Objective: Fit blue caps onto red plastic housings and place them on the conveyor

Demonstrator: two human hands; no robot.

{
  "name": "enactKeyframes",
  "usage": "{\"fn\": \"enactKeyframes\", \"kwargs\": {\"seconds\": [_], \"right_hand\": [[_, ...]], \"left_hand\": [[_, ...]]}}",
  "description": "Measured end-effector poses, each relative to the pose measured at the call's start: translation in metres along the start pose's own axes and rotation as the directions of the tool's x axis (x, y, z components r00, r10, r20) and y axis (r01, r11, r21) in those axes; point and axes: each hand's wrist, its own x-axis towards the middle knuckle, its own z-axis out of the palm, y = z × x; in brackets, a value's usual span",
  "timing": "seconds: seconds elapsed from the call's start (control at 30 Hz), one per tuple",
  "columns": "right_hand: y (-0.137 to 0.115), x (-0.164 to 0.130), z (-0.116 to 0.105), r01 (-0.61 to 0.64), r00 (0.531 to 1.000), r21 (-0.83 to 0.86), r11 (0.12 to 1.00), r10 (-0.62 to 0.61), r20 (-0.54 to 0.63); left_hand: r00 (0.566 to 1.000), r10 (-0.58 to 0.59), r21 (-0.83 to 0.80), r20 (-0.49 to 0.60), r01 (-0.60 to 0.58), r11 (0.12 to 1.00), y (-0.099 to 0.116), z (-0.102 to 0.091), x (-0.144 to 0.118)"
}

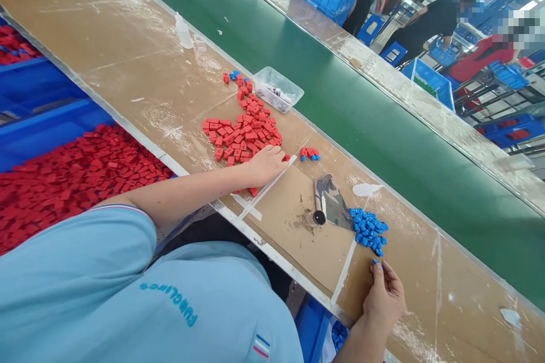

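A worker's left hand (266,163) rests palm down at the near edge of the red pile (242,133) on the bench (106,39), fingers lightly curled over a few red pieces; whether any is actually gripped cannot be told, since the hand covers them. The right hand (384,293) sits near the bench's front edge just below the blue pile (368,230), fingertips pinched on one small blue piece (377,262); the hand is nearly closed around it. Between the two piles lie a camouflage-patterned tool (330,204) with a dark round end and a scatter of brown dust; a few joined red-and-blue pieces (310,153) lie just beside the left hand; a clear tray (279,88) of small dark parts stands beyond the red pile, with a small clear bottle (183,31) farther up the bench.

Judged from the frame, the pick goes best if each hand takes a single piece cleanly from the pile's edge, rather than dragging neighbours along, and keeps the colours well apart.

A blue bin (51,130) heaped with red pieces sits beside the worker's left arm; a green conveyor (383,125) runs along the far side of the bench.

The shape of the pieces is too small to make out; the tray's contents are indistinct; the worker's sleeve and shirt hide the bench's near edge; other people beyond the conveyor are partly cut off by the frame.
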Motion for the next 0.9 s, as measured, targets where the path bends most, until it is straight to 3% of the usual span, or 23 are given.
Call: {"fn": "enactKeyframes", "kwargs": {"seconds": [0.13,0.33,0.53,0.63,0.77,0.9], "right_hand": [[-0.002,-0.001,0.0,-0.017,1.0,0.006,1.0,0.017,0.016],[0.001,-0.002,0.0,0.003,1.0,0.02,1.0,-0.004,0.013],[0.013,0.001,0.004,0.049,0.997,0.03,0.998,-0.047,-0.064],[0.015,0.002,0.004,0.057,0.997,0.023,0.998,-0.055,-0.055],[0.016,0.003,0.003,0.081,0.996,0.011,0.997,-0.08,-0.049],[0.016,0.005,0.003,0.1,0.994,0.001,0.995,-0.1,-0.045]], "left_hand": [[0.993,-0.118,-0.021,0.002,0.118,0.993,0.005,0.002,0.001],[0.997,-0.077,-0.168,0.004,0.077,0.983,0.0,0.008,0.003],[0.968,0.058,-0.492,-0.244,-0.175,0.853,-0.001,0.012,-0.015],[0.961,0.09,-0.433,-0.263,-0.2,0.879,0.005,0.018,-0.022],[0.978,0.1,-0.3,-0.185,-0.153,0.942,0.013,0.022,-0.018],[0.985,0.132,-0.271,-0.107,-0.156,0.95,0.019,0.018,-0.01]]}}
